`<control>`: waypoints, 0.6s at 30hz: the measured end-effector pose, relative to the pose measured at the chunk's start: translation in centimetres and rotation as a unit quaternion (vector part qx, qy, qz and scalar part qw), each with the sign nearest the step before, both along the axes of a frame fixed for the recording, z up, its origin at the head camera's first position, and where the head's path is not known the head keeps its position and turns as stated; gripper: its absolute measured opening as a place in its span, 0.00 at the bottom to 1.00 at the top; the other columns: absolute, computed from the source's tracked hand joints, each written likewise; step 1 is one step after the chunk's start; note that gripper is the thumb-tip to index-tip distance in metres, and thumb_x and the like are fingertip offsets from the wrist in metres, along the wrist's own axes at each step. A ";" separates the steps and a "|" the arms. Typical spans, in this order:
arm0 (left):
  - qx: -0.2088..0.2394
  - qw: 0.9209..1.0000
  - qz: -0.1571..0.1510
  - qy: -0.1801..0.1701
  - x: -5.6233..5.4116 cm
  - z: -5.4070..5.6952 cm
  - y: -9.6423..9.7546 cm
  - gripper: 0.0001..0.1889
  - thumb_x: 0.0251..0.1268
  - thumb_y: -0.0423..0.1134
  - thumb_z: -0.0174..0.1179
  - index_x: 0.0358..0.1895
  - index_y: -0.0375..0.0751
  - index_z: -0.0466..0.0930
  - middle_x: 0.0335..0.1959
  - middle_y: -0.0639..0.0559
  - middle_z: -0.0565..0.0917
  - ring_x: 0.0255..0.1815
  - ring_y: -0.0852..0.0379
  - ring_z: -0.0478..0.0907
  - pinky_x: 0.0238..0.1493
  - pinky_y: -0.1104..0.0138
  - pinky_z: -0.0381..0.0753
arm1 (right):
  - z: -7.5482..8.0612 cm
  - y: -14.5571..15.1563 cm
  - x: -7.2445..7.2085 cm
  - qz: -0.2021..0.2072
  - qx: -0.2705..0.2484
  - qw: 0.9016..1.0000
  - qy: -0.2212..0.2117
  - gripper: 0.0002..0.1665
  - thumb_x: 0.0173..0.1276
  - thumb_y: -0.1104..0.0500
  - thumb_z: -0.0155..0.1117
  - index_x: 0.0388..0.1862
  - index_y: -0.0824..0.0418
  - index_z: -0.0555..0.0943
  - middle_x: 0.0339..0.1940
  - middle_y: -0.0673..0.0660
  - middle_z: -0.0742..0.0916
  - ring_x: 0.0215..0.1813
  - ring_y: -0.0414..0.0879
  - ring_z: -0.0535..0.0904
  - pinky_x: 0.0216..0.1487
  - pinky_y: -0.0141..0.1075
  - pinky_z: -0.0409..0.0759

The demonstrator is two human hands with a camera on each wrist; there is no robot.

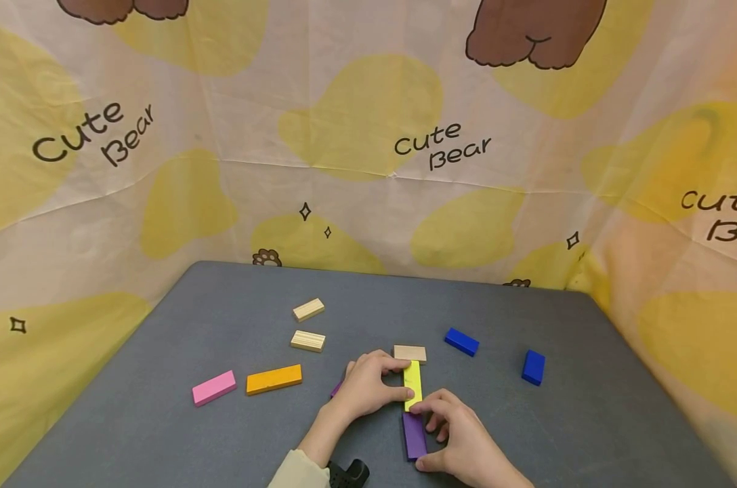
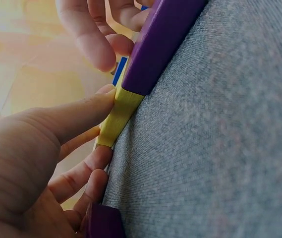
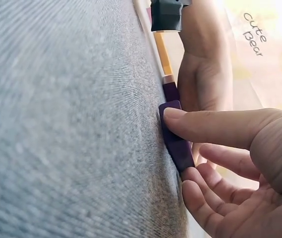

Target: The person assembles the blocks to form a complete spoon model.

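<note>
A yellow block (image 1: 412, 383) and a purple block (image 1: 414, 437) lie end to end in a line on the grey table, below a pale wooden block (image 1: 410, 353) set crosswise. My left hand (image 1: 368, 386) pinches the yellow block, thumb near its lower end and fingers by its top. With thumb and fingers at opposite ends, my right hand (image 1: 462, 437) holds the purple block. In the left wrist view the purple block's end meets the yellow one. Another purple block (image 2: 106, 221) lies beside my left hand, mostly hidden by it in the head view.
To the left are a pink block (image 1: 214, 388), an orange block (image 1: 274, 379) and two pale wooden blocks, one (image 1: 308, 341) nearer than the other (image 1: 309, 310). Two blue blocks, one (image 1: 462, 341) left of the other (image 1: 533, 367), lie right. A printed cloth (image 1: 356, 203) hangs behind the table (image 1: 161, 440).
</note>
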State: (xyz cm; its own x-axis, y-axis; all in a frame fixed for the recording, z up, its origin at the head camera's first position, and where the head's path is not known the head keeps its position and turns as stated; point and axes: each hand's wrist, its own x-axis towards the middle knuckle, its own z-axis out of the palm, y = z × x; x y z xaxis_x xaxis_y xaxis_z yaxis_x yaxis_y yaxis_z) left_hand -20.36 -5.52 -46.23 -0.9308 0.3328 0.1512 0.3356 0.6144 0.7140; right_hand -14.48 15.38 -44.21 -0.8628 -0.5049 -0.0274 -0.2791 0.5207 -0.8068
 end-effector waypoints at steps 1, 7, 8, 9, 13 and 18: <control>0.001 1.000 0.000 0.000 0.0 0.0 0.0 0.27 0.51 0.53 0.75 0.56 0.52 0.85 0.40 0.60 0.81 0.41 0.56 0.75 0.43 0.52 0.63 | -0.1 0.0 0.0 0.000 0.002 1.000 0.000 0.35 0.42 0.59 0.86 0.52 0.54 0.82 0.44 0.51 0.76 0.38 0.44 0.73 0.33 0.34 0.75; 0.000 1.000 0.002 -0.010 0.2 0.1 0.0 0.26 0.51 0.52 0.75 0.56 0.53 0.85 0.41 0.60 0.80 0.42 0.55 0.74 0.43 0.53 0.63 | -0.2 0.1 0.0 0.009 0.022 1.000 0.002 0.33 0.44 0.53 0.85 0.52 0.53 0.83 0.41 0.49 0.76 0.38 0.43 0.72 0.33 0.34 0.74; 0.000 1.000 0.003 -0.011 0.2 0.1 0.0 0.26 0.51 0.52 0.75 0.57 0.53 0.85 0.41 0.60 0.80 0.42 0.55 0.74 0.43 0.53 0.62 | -0.2 0.2 0.0 0.010 0.025 1.000 0.000 0.33 0.45 0.53 0.85 0.52 0.53 0.83 0.40 0.48 0.76 0.38 0.42 0.72 0.33 0.34 0.74; 0.000 1.000 0.003 -0.012 0.2 0.1 0.0 0.26 0.52 0.52 0.75 0.57 0.53 0.85 0.41 0.60 0.80 0.42 0.55 0.74 0.43 0.53 0.62 | -0.2 0.2 0.0 0.012 0.027 1.000 -0.001 0.33 0.45 0.52 0.85 0.52 0.53 0.83 0.40 0.48 0.76 0.38 0.42 0.72 0.33 0.34 0.74; 0.001 1.000 0.002 -0.011 0.2 0.1 0.0 0.26 0.52 0.52 0.75 0.57 0.53 0.85 0.41 0.60 0.80 0.42 0.55 0.74 0.43 0.53 0.62 | -0.2 0.4 0.0 0.014 0.028 0.999 -0.002 0.33 0.46 0.50 0.84 0.52 0.53 0.83 0.39 0.48 0.77 0.38 0.43 0.73 0.34 0.34 0.74; 0.002 1.000 0.002 -0.010 0.2 0.2 0.0 0.26 0.52 0.52 0.75 0.57 0.52 0.85 0.40 0.60 0.80 0.42 0.56 0.74 0.43 0.53 0.62 | -0.1 0.5 0.0 0.012 0.031 0.999 -0.006 0.33 0.46 0.49 0.84 0.51 0.54 0.81 0.41 0.48 0.78 0.39 0.44 0.73 0.34 0.35 0.74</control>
State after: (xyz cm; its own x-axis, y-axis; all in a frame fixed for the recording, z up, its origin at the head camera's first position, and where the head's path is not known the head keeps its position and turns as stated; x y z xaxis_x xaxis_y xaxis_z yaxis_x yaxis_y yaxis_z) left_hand -20.19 -5.51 -46.06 -0.9346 0.3295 0.1341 0.3198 0.6132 0.7223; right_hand -14.53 15.88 -44.27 -0.8497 -0.5226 -0.0694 -0.2833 0.5637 -0.7759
